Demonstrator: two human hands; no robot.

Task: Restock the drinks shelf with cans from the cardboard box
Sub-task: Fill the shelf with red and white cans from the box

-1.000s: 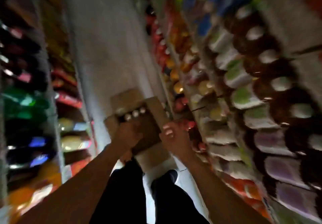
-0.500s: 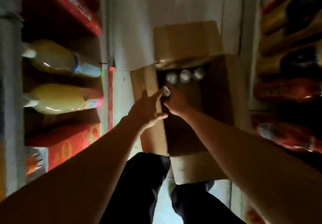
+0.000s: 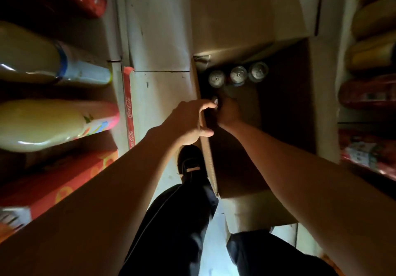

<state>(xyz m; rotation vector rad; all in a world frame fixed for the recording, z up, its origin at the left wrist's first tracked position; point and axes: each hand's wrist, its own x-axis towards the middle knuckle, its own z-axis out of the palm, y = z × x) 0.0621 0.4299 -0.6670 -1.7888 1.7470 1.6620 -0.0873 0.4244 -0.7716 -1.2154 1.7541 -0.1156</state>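
Observation:
An open cardboard box stands on the aisle floor, its flaps spread. Three upright cans show their silver tops in a row at the box's far inner end. My right hand is down inside the box, its fingers curled round a fourth can, of which only the top shows. My left hand hovers over the box's left wall, fingers loosely spread, holding nothing. The box's inside is dark, so anything deeper is hidden.
Shelves line both sides. Large yellow drink bottles lie on the left shelf above a red carton, and red and yellow packs fill the right shelf. My black shoe and dark trouser legs stand on the pale floor by the box.
The view swung from the shelves down to the box. My right hand reached deeper onto the can. My left hand shifted from the flap to above the box's left wall.

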